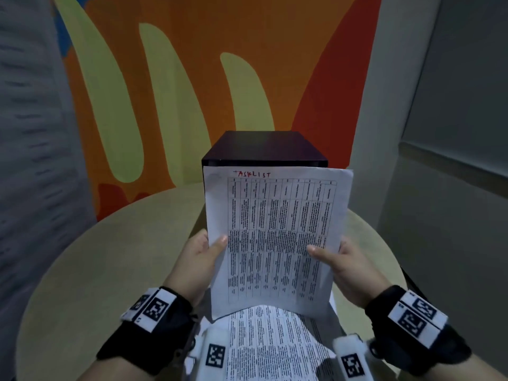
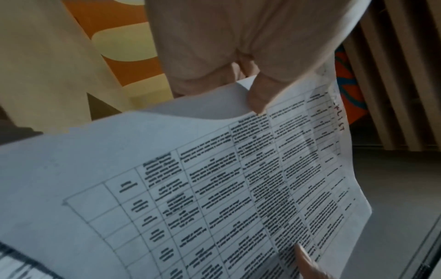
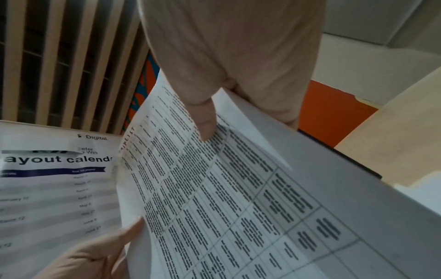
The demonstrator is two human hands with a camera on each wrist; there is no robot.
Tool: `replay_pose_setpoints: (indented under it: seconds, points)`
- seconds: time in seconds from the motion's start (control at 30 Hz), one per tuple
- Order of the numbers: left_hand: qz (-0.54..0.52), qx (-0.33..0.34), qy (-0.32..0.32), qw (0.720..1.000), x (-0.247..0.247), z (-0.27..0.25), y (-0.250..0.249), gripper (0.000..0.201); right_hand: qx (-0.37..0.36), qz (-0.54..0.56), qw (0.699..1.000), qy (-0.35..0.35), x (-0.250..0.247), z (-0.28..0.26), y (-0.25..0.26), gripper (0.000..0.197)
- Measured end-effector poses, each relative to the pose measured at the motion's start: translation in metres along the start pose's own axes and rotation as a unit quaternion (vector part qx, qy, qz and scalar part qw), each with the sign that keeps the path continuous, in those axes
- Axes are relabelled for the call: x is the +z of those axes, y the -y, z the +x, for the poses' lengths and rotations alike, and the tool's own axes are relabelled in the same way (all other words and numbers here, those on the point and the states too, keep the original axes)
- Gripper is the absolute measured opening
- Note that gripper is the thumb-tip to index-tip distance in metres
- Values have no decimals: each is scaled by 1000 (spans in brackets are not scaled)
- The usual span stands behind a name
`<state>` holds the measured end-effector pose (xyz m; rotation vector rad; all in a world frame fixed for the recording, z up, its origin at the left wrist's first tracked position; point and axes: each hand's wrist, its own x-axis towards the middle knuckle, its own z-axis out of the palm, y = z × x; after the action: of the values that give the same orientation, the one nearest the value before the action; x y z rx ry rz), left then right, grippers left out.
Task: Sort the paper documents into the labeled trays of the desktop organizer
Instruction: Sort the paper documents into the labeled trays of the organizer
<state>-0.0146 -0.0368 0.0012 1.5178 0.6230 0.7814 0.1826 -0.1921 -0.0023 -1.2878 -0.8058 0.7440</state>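
Observation:
A white sheet (image 1: 277,237) with a printed table and "TASKLIST" handwritten in red at its top is held upright over the table. My left hand (image 1: 211,247) pinches its left edge, thumb on the front. My right hand (image 1: 319,251) pinches its right edge the same way. The left wrist view has the left thumb (image 2: 257,98) pressing on the sheet (image 2: 214,188). In the right wrist view the right thumb (image 3: 205,120) lies on the printed table (image 3: 214,188). The black desktop organizer (image 1: 264,148) stands right behind the sheet, which hides its trays and labels.
More printed papers (image 1: 275,345) lie below the held sheet at the near edge of the round beige table (image 1: 110,257). A "payout calendar" sheet (image 3: 54,188) shows left of the held one; where it lies is unclear. An orange mural wall (image 1: 192,78) rises behind the organizer.

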Motion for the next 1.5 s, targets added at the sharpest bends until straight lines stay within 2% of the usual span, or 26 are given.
replay_pose_setpoints:
  seconds: [0.13,0.23,0.37,0.57,0.63,0.7,0.8,0.87,0.97,1.03,1.1,1.2,1.33,1.4,1.5]
  points:
    - [-21,6,-22,1000,1,5,-8,20,25,12,1000,2,-1,6,6,26]
    - [-51,-19,-71,996,-1,14,-7,17,66,14,998,-16,-5,15,3,24]
    - [-43,-56,-114,991,0,20,0,26,129,41,990,-38,-10,23,-8,27]
    - [-48,-64,-126,989,2,22,3,29,138,47,988,-44,-11,28,-11,27]
    - [-18,-47,-121,991,3,22,2,37,141,49,988,-46,-10,32,-11,26]
    - [114,2,-94,989,2,18,0,53,143,50,987,-54,-9,40,-9,26]
    - [339,87,6,937,5,6,-5,100,153,39,985,-64,-7,52,-4,26]
    - [473,116,73,870,11,0,-7,118,162,27,984,-69,-5,61,3,27]
    - [593,133,138,782,14,-4,-8,133,154,2,985,-73,-1,71,19,31]
    - [633,139,156,745,13,-4,-5,134,147,-10,986,-73,2,77,29,36]
    - [653,145,146,729,12,-3,-3,124,146,-16,986,-73,6,80,36,36]
    - [644,144,115,742,13,1,-1,108,143,-33,986,-73,13,83,42,30]
    - [631,144,99,756,18,5,-4,101,136,-69,984,-87,16,84,46,23]
    - [628,146,92,759,21,7,-5,97,119,-83,986,-85,18,82,49,14]
    - [617,149,81,768,25,11,-10,93,72,-116,988,-78,20,78,47,13]
